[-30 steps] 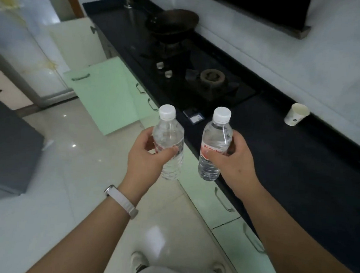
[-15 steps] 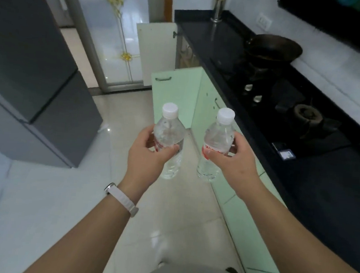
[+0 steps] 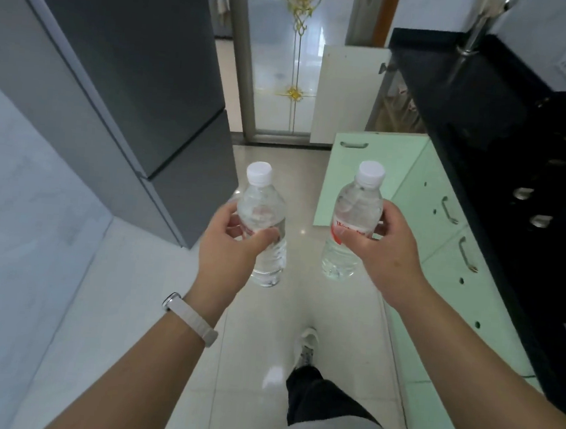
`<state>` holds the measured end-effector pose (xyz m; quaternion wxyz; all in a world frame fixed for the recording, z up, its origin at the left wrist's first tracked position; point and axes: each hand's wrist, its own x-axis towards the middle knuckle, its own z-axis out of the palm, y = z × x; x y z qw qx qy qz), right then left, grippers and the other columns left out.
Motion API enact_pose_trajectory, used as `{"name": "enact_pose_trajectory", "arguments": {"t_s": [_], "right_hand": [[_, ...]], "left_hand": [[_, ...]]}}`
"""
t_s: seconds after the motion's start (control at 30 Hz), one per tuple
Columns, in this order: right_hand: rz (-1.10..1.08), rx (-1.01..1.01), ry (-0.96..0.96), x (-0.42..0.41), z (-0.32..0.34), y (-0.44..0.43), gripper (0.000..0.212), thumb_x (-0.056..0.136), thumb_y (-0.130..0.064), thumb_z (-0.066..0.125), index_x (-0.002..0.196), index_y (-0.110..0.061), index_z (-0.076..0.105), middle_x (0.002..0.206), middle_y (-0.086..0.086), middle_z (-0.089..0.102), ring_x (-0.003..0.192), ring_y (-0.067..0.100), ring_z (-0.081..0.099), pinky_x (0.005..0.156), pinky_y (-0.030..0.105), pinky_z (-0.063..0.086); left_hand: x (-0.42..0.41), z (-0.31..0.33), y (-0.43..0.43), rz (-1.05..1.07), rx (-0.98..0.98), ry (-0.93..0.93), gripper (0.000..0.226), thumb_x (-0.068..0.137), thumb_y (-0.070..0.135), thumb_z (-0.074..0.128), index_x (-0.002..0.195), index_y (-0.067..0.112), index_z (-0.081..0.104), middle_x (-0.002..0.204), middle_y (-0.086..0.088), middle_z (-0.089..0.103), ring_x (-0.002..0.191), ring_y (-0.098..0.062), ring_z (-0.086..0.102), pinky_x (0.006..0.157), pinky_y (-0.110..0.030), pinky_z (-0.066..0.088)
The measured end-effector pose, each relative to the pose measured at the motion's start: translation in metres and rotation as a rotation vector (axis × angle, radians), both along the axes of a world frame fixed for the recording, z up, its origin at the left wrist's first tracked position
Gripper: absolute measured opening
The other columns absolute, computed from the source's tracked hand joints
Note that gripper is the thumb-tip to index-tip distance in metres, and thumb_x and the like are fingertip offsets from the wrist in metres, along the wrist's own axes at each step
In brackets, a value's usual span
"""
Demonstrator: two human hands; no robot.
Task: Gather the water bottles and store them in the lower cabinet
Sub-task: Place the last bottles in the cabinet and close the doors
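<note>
Two clear water bottles with white caps are held upright over the tiled floor, well apart from each other. The left hand has its fingers wrapped around the left bottle; a pale watch strap circles that wrist. The right hand has its fingers closed around the red-labelled right bottle. Beyond, a green lower cabinet door stands open beside the black bench, with a grey refrigerator on the left.

Fridge left, open cabinet door right, two bottles between, upright
</note>
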<state>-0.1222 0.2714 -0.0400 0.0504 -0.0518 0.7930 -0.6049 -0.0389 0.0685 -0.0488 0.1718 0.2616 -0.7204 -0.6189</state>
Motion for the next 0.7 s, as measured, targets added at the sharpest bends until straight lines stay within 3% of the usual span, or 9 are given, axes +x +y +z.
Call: {"name": "enact_pose_trajectory", "arguments": {"t_s": [0.17,0.3,0.5,0.7], "right_hand": [[0.034,-0.052,-0.028,-0.077,-0.013,-0.041,0.044,0.072,-0.021,0.087,0.107,-0.027,0.062,0.104,-0.005,0.068,0.086,0.005,0.063,0.067,0.009,0.048],[0.06,-0.079,-0.05,-0.148,-0.013,-0.071,0.046,0.072,-0.021,0.086,0.111,-0.027,0.062,0.102,-0.009,0.068,0.082,-0.003,0.062,0.066,0.008,0.045],[0.108,-0.088,-0.018,-0.245,0.0,-0.097,0.042,0.074,-0.026,0.085,0.105,-0.035,0.059,0.101,-0.015,0.067,0.092,0.003,0.064,0.082,0.025,0.053],[0.112,-0.088,0.003,-0.307,0.014,-0.115,0.044,0.073,-0.029,0.085,0.108,-0.034,0.057,0.102,-0.016,0.066,0.096,0.003,0.063,0.085,0.03,0.054]], "left_hand": [[-0.073,0.005,-0.032,0.043,-0.056,0.002,0.043,0.077,0.017,0.085,0.107,0.039,0.063,0.101,0.014,0.072,0.093,-0.009,0.069,0.091,-0.037,0.058],[-0.144,0.013,-0.055,0.078,-0.065,-0.026,0.046,0.077,0.016,0.086,0.113,0.033,0.064,0.1,0.014,0.072,0.09,-0.008,0.07,0.089,-0.038,0.059],[-0.231,0.027,-0.079,0.077,-0.137,-0.02,0.046,0.078,0.018,0.085,0.117,0.03,0.064,0.102,0.016,0.071,0.084,0.005,0.066,0.08,-0.022,0.051],[-0.292,0.039,-0.099,0.081,-0.153,0.007,0.047,0.078,0.019,0.085,0.119,0.028,0.065,0.102,0.015,0.071,0.088,-0.001,0.067,0.086,-0.03,0.056]]}}
